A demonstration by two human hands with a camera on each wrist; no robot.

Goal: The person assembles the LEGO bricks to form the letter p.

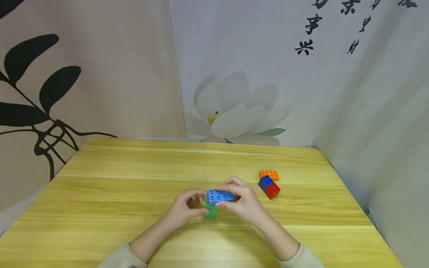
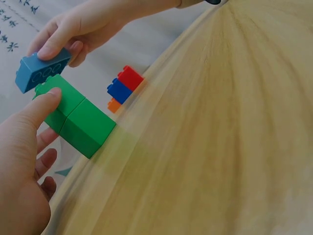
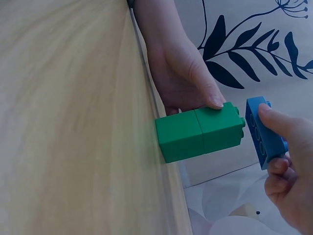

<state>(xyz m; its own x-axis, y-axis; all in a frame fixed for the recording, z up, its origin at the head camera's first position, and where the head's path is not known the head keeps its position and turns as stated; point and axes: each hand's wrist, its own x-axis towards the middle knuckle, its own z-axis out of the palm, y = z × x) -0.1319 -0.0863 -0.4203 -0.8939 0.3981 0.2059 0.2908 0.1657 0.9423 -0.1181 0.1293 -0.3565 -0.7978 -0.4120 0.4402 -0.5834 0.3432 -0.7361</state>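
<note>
Two green toy building bricks (image 1: 210, 213) stand stacked upright on the table in front of me. My left hand (image 1: 182, 207) pinches the upper green brick, thumb on the near side. A light blue brick (image 1: 218, 197) with two rows of studs is pinched between the thumb and fingers of my right hand (image 1: 246, 203). In the right wrist view, the blue brick (image 3: 261, 132) hangs slightly tilted, with a small gap between its hollow underside and the studs of the green stack (image 3: 200, 129).
Right of my hands, an orange brick (image 1: 273, 174) lies on the wooden table (image 1: 134, 175). Against it in the head view are a dark blue brick (image 1: 266, 181) and a red brick (image 1: 272, 190), side by side. Fabric backdrops (image 1: 134, 74) rise behind the table.
</note>
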